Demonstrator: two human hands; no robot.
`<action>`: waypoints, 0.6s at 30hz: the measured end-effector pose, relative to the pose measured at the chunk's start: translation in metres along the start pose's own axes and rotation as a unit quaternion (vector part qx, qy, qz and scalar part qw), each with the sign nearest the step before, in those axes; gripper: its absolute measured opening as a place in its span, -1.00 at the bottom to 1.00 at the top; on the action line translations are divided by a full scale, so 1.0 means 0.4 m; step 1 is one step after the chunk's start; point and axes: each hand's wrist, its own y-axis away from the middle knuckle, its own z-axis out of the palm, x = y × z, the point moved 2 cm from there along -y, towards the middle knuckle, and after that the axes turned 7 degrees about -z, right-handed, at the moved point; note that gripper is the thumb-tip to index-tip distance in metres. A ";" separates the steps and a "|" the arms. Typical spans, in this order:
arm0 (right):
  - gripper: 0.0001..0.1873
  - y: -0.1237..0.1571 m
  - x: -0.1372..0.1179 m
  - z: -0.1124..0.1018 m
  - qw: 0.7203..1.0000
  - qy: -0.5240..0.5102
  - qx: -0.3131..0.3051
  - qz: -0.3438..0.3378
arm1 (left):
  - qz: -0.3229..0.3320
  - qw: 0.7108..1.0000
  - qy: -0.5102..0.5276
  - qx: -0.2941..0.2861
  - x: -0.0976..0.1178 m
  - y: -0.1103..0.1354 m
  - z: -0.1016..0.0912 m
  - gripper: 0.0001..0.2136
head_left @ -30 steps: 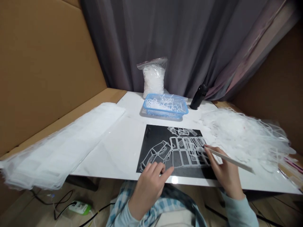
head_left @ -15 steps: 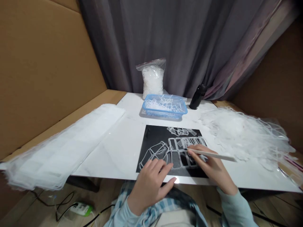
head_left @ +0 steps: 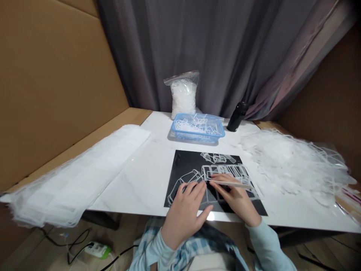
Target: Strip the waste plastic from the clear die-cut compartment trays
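A black mat (head_left: 183,165) lies on the white table's near edge. On it rests a clear plastic sheet of rectangular frames (head_left: 225,174), partly cut apart. My left hand (head_left: 184,212) lies flat on the sheet's left part, fingers spread. My right hand (head_left: 235,197) is closed on a thin white stick-like tool (head_left: 229,183), whose tip touches the sheet near its middle. Loose clear frame pieces (head_left: 216,157) sit at the mat's far edge.
A blue basket (head_left: 197,130) of clear pieces stands behind the mat, with a filled plastic bag (head_left: 183,94) and a black bottle (head_left: 237,116) farther back. A heap of plastic scrap (head_left: 293,162) covers the right; stacked white sheets (head_left: 79,177) lie left. Cardboard walls enclose the table.
My right hand has moved left along the sheet with the tool, its tip now near the sheet's middle. My left hand slid slightly forward onto the sheet.
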 end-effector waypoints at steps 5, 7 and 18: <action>-0.84 0.000 -0.002 0.005 1.000 0.021 0.001 -0.010 | 0.000 1.000 0.004 -0.006 0.000 -0.001 -0.001 -0.53; -0.84 0.001 -0.003 0.005 1.000 0.024 0.002 -0.009 | 0.001 1.000 0.008 -0.007 0.000 0.000 -0.001 -0.54; -0.85 0.001 0.001 0.005 0.999 0.040 0.000 -0.027 | -0.010 0.999 0.021 -0.024 0.000 0.001 -0.003 -0.55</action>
